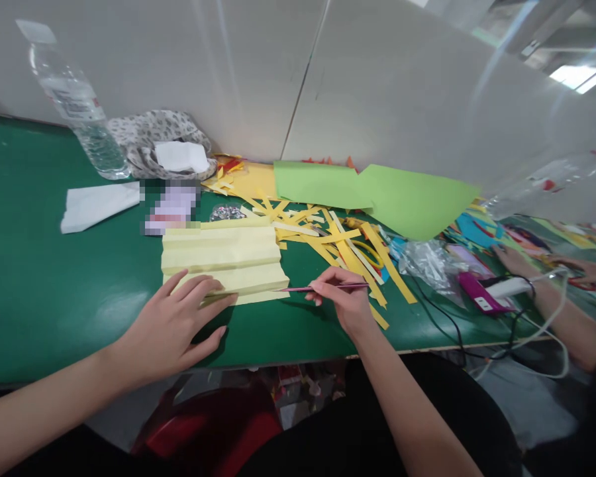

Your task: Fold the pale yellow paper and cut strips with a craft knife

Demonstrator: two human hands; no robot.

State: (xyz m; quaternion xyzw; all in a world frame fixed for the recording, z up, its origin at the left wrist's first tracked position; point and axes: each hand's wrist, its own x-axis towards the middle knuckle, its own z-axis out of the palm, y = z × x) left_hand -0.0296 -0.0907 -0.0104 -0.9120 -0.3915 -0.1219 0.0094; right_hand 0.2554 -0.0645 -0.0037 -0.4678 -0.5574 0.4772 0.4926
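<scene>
A pale yellow sheet of paper (223, 255), pleated with crosswise folds, lies on the green table in front of me. My left hand (183, 318) rests on its near left part, fingers spread and pressing along the lowest fold. From the right, my right hand (342, 298) pinches a thin pinkish-purple pointed tool (298, 289), its exact kind unclear. The tool's tip touches or nearly touches the near right edge of the paper, by the lowest fold. Yellow paper strips (340, 242) lie in a loose heap just beyond my right hand.
Green paper sheets (402, 199) lie against the grey partition. A water bottle (79, 109), patterned cloth (161, 132) and folded tissue (99, 207) are at left. At right are a clear plastic bag (432, 265), magenta device (481, 295), cables and another person's hands (519, 262).
</scene>
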